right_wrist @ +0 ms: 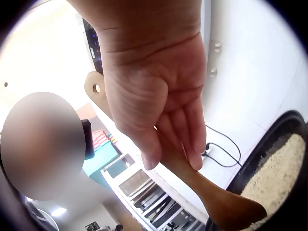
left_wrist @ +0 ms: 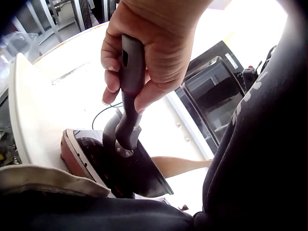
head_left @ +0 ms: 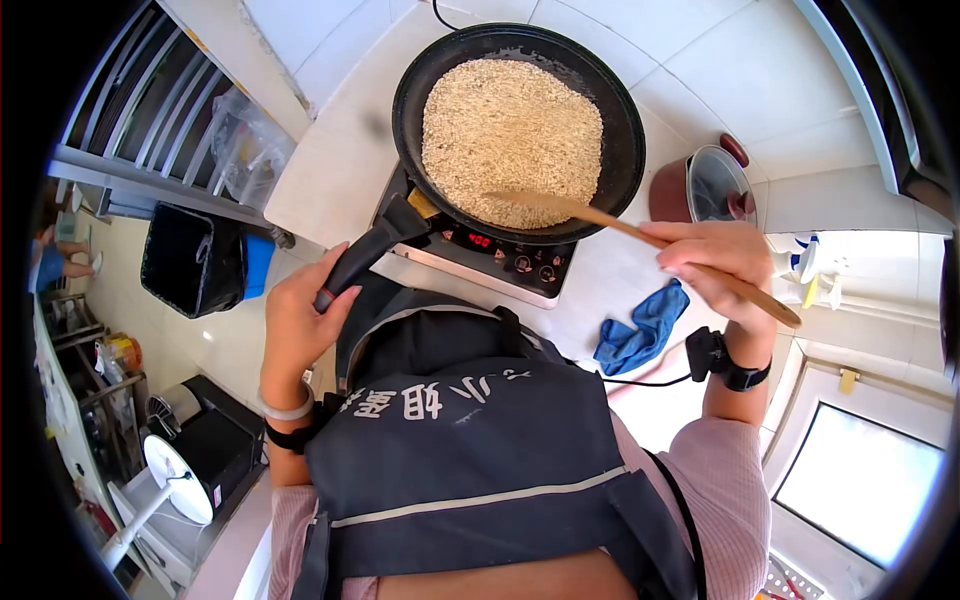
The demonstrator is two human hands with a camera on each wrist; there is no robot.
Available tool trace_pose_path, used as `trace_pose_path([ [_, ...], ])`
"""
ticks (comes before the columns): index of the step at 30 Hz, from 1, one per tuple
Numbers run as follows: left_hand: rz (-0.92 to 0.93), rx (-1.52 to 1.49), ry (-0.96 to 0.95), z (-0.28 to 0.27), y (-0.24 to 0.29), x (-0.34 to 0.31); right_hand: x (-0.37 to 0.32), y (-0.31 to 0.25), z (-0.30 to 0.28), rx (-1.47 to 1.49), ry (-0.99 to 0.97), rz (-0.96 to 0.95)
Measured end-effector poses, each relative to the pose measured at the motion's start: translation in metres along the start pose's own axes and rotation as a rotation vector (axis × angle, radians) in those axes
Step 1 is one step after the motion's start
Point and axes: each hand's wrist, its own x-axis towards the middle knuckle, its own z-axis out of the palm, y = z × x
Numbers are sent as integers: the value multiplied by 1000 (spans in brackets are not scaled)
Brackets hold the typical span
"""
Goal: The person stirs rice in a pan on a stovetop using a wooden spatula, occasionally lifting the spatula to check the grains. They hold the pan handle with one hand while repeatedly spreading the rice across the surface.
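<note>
So the black pan (head_left: 622,140) sits on an induction cooker (head_left: 500,265) at the near edge of a white counter (head_left: 330,170), and it's filled almost wall to wall with a flat layer of pale grain (head_left: 510,135) (looks like oats or rice, can't really tell which). A wooden spatula (head_left: 610,222) comes in from the right, with its blade lying on the grain at the near side of the pan and its long handle angling back over the rim. The right hand (head_left: 715,255) is wrapped around that handle about midway, and the wrist view shows the thumb and fingers pinching it from both sides, with the end of the stick poking out past the hand. The pan handle (head_left: 365,255) sticks out toward the person over the front corner of the cooker, and the left hand (head_left: 300,320) has it in a full grip, fingers (left_wrist: 111,72) curled right around it near its end. The cooker's red display is lit, just under the pan's near edge. On the counter to the right of the cooker lies a crumpled blue cloth (head_left: 640,330), and further back by the tiled wall stands a reddish pot with a glass lid (head_left: 705,185). The person wears a dark apron (head_left: 470,450) over pink sleeves. Down on the floor to the left sits a black bin (head_left: 195,260).
</note>
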Motion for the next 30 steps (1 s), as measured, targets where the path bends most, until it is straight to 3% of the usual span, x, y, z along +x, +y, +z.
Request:
trace_pose_path([
  [3, -28, -3, -11, 0, 1, 0, 9, 17, 21, 31, -63, -16],
  [7, 67, -3, 44, 2, -2, 0, 23, 67, 38, 21, 94, -34],
  [12, 88, -7, 56, 2, -3, 1, 28, 91, 39, -38, 420, 286],
  [13, 90, -5, 59, 2, -3, 1, 25, 87, 35, -39, 418, 283],
  [15, 86, -7, 62, 1, -2, 0, 11, 67, 26, -67, 594, 436],
  [17, -33, 23, -25, -2, 3, 0, -9, 54, 18, -23, 673, 457],
  [23, 23, 24, -3, -1, 1, 2, -31, 63, 28, -11, 888, 671],
  [27, 90, 14, 30, 1, -2, 3, -13, 133, 57, 521, 1121, 640],
  [30, 66, 9, 8, -1, 0, 3, 29, 152, 71, 680, 1125, 712],
])
